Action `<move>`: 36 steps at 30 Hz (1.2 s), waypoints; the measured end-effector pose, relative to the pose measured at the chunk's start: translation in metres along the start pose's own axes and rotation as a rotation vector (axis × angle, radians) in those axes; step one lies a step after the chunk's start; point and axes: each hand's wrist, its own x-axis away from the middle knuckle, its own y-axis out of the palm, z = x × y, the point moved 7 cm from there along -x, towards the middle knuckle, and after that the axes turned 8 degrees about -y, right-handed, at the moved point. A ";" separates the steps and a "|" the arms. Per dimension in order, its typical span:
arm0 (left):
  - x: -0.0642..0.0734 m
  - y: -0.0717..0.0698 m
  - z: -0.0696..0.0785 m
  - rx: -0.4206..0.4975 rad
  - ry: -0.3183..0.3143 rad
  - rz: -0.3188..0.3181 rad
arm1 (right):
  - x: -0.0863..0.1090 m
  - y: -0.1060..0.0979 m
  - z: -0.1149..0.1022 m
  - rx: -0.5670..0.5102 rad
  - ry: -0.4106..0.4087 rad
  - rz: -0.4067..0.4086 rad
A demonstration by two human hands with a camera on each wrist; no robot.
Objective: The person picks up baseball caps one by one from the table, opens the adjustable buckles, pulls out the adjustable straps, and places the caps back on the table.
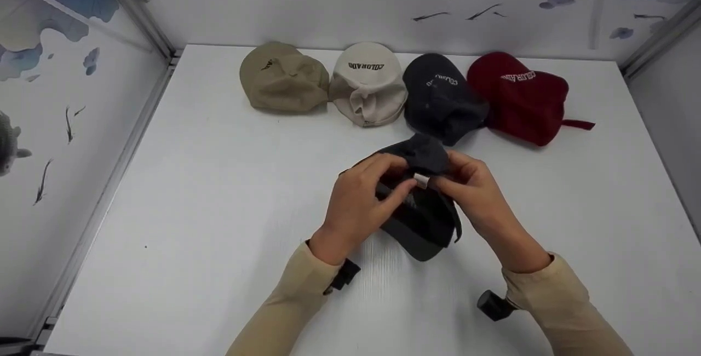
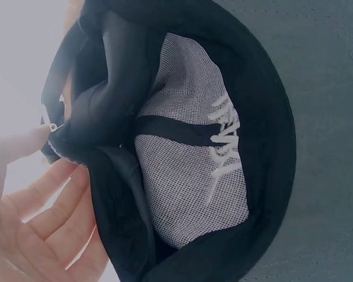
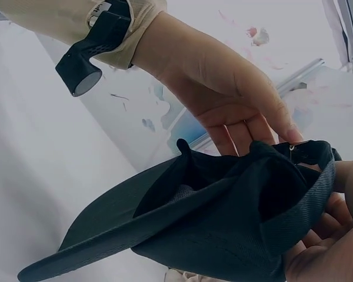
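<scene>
A person's bare left hand (image 1: 358,191) and bare right hand (image 1: 479,189) form a two-handed grip above a white, smooth-topped desk (image 1: 219,208). Both are clamped, thumb against fingers, on the back of a charcoal-black fabric baseball cap (image 1: 420,216). The cap is within the grip itself, its stiff curved visor (image 2: 326,141) extending from the grip toward the person's body.

A small, shiny metal buckle (image 2: 53,127) on the cap's narrow dark cloth strap (image 2: 59,70) lies between the two hands, at the tip of the left thumb. Pinching from both sides probably steadies the soft cloth, giving the fingertips fine control over so small a fastening. The cap's hollow faces the person, likely so that the strap is easy to see and reach. On the visor side of the grip, the left wrist view shows pale grey mesh lining (image 2: 188,170) and the white backing of embroidery.

Beyond the grip, from left to right, stand a tan cloth cap (image 1: 282,85), a cream cloth cap (image 1: 367,74), a navy cloth cap (image 1: 438,93) and a deep red cloth cap (image 1: 517,93), neighbours apparently touching. This row at the far edge seems meant to leave working room around the grip.
</scene>
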 end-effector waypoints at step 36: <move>0.000 -0.009 -0.012 0.165 -0.051 -0.023 | 0.006 -0.002 -0.001 0.027 -0.006 -0.020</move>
